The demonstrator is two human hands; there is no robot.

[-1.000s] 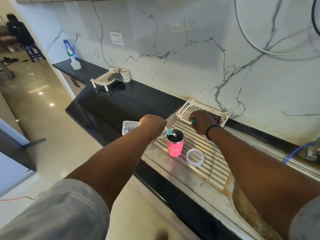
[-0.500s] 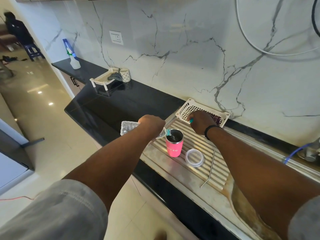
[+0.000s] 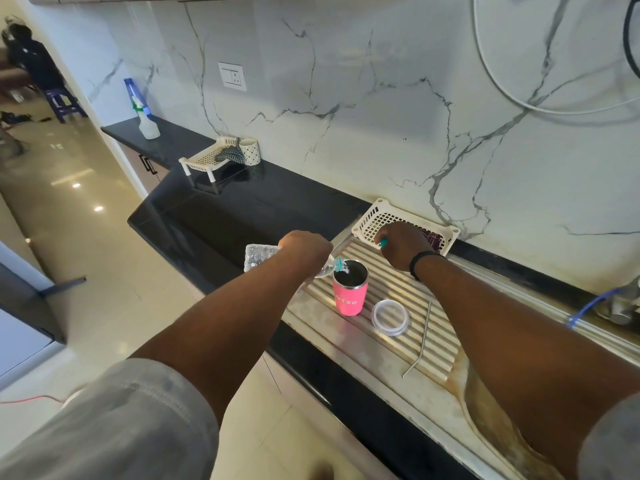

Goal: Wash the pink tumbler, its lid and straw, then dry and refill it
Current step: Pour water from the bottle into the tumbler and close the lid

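Observation:
The pink tumbler (image 3: 349, 294) stands upright and open on the ribbed steel drainboard (image 3: 408, 306). My left hand (image 3: 304, 245) grips a clear plastic water bottle (image 3: 259, 255), tipped so its teal-ringed mouth is over the tumbler's rim. My right hand (image 3: 401, 242) hovers just behind the tumbler, pinching a small teal bottle cap (image 3: 383, 242). The clear round lid (image 3: 390, 317) lies flat to the right of the tumbler. The bent metal straw (image 3: 420, 341) lies along the ribs further right.
A white plastic basket (image 3: 369, 220) leans at the wall behind my right hand. Another white rack (image 3: 201, 159) with a cloth and a cup sits further left on the black counter (image 3: 225, 220). A spray bottle (image 3: 143, 116) stands at the far left. The sink basin (image 3: 491, 410) opens at the lower right.
Both hands stay almost in place. The bottle remains tipped over the tumbler; the view has shifted slightly.

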